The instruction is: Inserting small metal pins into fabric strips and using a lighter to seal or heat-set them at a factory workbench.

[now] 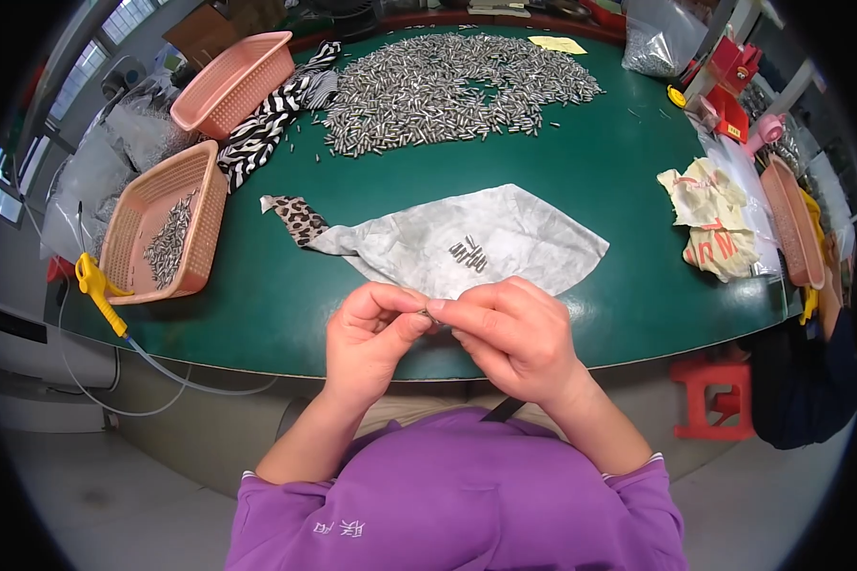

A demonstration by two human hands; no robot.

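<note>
My left hand and my right hand meet fingertip to fingertip above the table's near edge. Both are closed in a pinch on one small metal pin, mostly covered by the fingers. Just beyond them a grey-white cloth lies spread on the green table, with a leopard-print corner at its left. On the cloth rests a small group of short silvery metal pins. Farther back spreads a large heap of similar metal pins.
At left, a pink basket holds some pins, with a yellow air gun and hose beside it. Another pink basket and a zebra-print cloth lie behind. Crumpled paper lies at right, near a red stool and another person's dark clothing.
</note>
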